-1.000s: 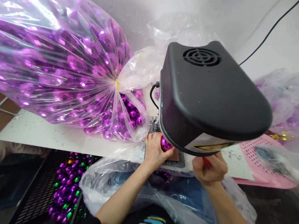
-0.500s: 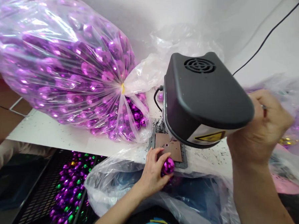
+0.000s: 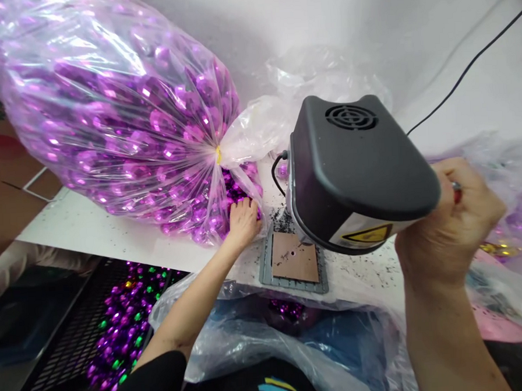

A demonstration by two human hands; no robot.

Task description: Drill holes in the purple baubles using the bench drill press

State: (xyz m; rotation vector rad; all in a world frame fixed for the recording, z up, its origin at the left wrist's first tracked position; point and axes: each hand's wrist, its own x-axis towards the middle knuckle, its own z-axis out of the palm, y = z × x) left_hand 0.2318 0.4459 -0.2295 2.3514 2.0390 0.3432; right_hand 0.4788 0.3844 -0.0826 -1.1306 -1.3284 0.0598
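My left hand [image 3: 243, 221] is among the shiny purple faceted balls [image 3: 232, 188] at the tied neck of a big clear plastic bag [image 3: 121, 115]. Its fingers are curled downward and their tips are hidden, so what lies under them cannot be made out. At the right, my right hand [image 3: 452, 220], with a ring on one finger, is closed at the side of a black machine housing [image 3: 368, 160] bearing a round vent and a yellow warning label. Below the housing lies a brown square plate [image 3: 286, 270] with a small hole, on a grey base [image 3: 267, 277].
Dark crumbs [image 3: 284, 220] litter the white table [image 3: 150, 248]. An open clear bag [image 3: 259, 335] with purple balls inside hangs at the front edge. A black crate [image 3: 59, 346] of purple and green balls stands lower left. A black cable [image 3: 468, 62] runs up right.
My left hand has left the purple ball by the plate and moved up and left to the balls at the bag's neck. Purple balls now show in the front bag. My right hand stays at the machine.
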